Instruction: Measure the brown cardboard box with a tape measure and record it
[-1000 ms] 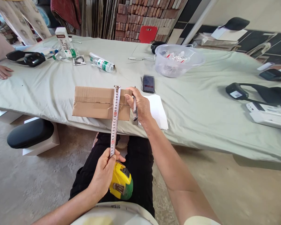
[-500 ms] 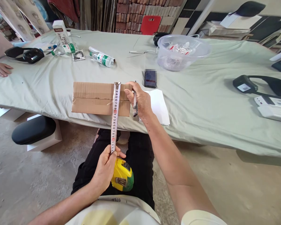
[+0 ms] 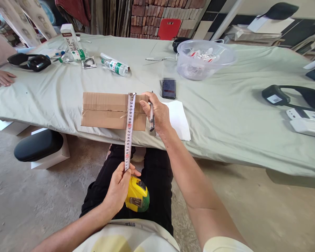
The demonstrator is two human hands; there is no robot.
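Note:
A brown cardboard box (image 3: 105, 110) lies at the table's near edge. Across its right part runs the white blade of a tape measure (image 3: 137, 194), its metal hook at the box's far edge. My left hand (image 3: 118, 185) pinches the blade below the table edge, and the yellow and green case hangs beside it over my lap. With fingers and thumb, my right hand (image 3: 157, 113) holds the box's right end, a pen (image 3: 151, 115) tucked in the same hand. Partly under that hand and forearm lies a white sheet of paper (image 3: 179, 120).
Beyond the box lie a phone (image 3: 169, 88), a water bottle (image 3: 114, 66) and a clear plastic basin (image 3: 204, 59) of small packets. Black headsets (image 3: 275, 94) rest at both sides. Another person's hand (image 3: 4, 77) is at the left. A black stool seat (image 3: 39, 145) stands below.
The view has shifted very slightly. Both hands, the tape measure and the box keep their places relative to one another.

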